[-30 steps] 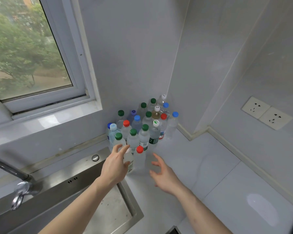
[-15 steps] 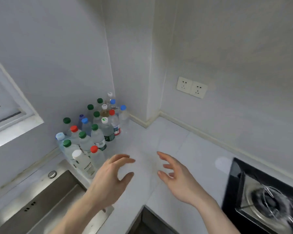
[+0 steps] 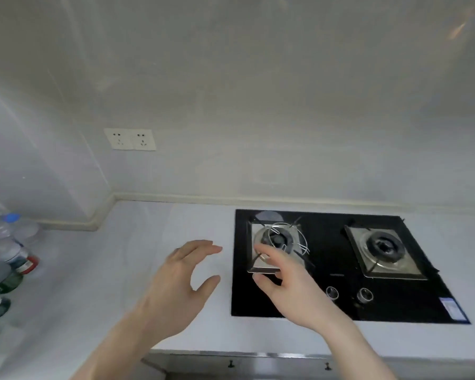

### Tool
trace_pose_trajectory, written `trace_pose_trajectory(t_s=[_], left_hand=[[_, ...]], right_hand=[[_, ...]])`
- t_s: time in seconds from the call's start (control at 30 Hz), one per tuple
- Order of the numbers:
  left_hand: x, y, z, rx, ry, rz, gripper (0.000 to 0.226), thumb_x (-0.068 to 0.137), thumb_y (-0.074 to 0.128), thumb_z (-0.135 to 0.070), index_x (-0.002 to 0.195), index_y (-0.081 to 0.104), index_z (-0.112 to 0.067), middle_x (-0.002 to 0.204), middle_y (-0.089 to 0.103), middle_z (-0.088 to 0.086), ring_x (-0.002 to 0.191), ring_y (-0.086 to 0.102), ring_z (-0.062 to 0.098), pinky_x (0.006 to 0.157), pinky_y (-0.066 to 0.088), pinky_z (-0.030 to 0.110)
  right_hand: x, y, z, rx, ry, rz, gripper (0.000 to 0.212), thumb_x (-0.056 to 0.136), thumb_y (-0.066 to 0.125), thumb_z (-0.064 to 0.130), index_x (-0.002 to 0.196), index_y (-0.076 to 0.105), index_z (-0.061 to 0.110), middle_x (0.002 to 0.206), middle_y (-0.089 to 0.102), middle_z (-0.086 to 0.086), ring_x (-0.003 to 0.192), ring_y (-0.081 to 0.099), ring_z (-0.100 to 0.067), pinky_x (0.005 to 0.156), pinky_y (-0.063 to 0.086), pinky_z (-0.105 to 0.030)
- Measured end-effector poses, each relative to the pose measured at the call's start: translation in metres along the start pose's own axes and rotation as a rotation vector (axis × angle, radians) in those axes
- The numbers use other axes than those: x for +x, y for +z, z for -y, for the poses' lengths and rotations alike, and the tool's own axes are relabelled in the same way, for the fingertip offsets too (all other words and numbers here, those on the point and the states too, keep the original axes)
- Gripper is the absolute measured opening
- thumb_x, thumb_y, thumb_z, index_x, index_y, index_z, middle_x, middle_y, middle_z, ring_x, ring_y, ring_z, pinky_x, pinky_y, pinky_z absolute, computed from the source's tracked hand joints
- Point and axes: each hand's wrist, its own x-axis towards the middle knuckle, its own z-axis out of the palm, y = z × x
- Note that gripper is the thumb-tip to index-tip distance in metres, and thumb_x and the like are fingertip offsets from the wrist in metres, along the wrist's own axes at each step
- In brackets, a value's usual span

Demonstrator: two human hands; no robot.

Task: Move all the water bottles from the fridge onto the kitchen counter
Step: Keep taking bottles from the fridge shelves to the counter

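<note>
Worktop: pale grey worktop (image 3: pixel 137 270) under a plain wall, and the view has swung right since a second ago, so window and sink are gone.
Hob: black glass hob (image 3: pixel 327 303) now fills the right half; half a second back only its corner showed.
Burners: two, left burner (image 3: pixel 276 239) and right burner (image 3: pixel 385 246), each on a steel square.
Knobs: two, side by side at the hob's front edge, first knob (image 3: pixel 332 292), second knob (image 3: pixel 365 294).
Sockets: two on one wall plate, the sockets (image 3: pixel 130 139), above the worktop's left part.
Water bottles: the water bottles (image 3: pixel 10 256) have slid to the far left edge and stand on the worktop in the corner; I can make out about six, blurred and cut off, two blue caps and one red cap among them.
Left hand: left hand (image 3: pixel 176 292) hovers over bare worktop, fingers (image 3: pixel 203 249) spread and gently curved, thumb apart, holding nothing.
Right hand: right hand (image 3: pixel 291 289) hangs over the hob's left burner, loosely curved, also carrying nothing; a second ago both hands were right at the bottles.
Drawer pulls: two small dark drawer pulls (image 3: pixel 231 364) below the front edge.
</note>
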Motion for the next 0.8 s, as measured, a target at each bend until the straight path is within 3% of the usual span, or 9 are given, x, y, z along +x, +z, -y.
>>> trace_pose_trajectory(t_s=[0.13,0.33,0.5,0.63,0.8], left_hand=[[0.02,0.042,-0.064,-0.05,0.149,0.095,0.045,0.096,0.067,-0.037,0.137,0.053,-0.049,0.143,0.038,-0.039,0.128,0.03,-0.023,0.101,0.014,-0.007],[0.043,0.112,-0.163,-0.085,0.434,0.224,0.047,0.094,0.069,-0.038,0.136,0.053,-0.05,0.144,0.041,-0.037,0.137,0.039,-0.008,0.114,0.033,0.019],[0.051,0.16,-0.245,-0.085,0.641,0.345,0.048,0.095,0.065,-0.044,0.14,0.049,-0.05,0.143,0.035,-0.042,0.136,0.034,-0.012,0.111,0.032,0.017],[0.054,0.2,-0.306,-0.098,0.791,0.447,0.049,0.095,0.065,-0.045,0.14,0.047,-0.052,0.143,0.033,-0.044,0.137,0.034,-0.012,0.105,0.029,0.007],[0.057,0.254,-0.387,-0.152,0.976,0.583,0.048,0.095,0.066,-0.041,0.14,0.05,-0.049,0.144,0.038,-0.039,0.137,0.037,-0.011,0.113,0.031,0.019]], right_hand=[[-0.052,-0.058,-0.035,0.044,0.048,-0.138,0.057,0.101,0.064,0.038,0.149,0.04,0.058,0.149,0.044,0.037,0.137,0.041,0.014,0.117,0.039,-0.024],[-0.144,-0.128,-0.091,0.068,0.174,-0.413,0.056,0.1,0.065,0.038,0.147,0.042,0.058,0.141,0.045,0.043,0.13,0.045,0.017,0.108,0.044,-0.018],[-0.227,-0.166,-0.125,0.05,0.296,-0.638,0.053,0.101,0.063,0.04,0.148,0.044,0.055,0.144,0.045,0.038,0.132,0.047,0.012,0.108,0.043,-0.017],[-0.29,-0.186,-0.148,0.036,0.406,-0.819,0.05,0.1,0.065,0.039,0.144,0.048,0.053,0.141,0.051,0.034,0.13,0.048,0.013,0.106,0.044,-0.017],[-0.358,-0.211,-0.172,0.02,0.543,-1.002,0.05,0.1,0.066,0.037,0.144,0.05,0.051,0.139,0.049,0.037,0.128,0.047,0.016,0.105,0.043,-0.014]])
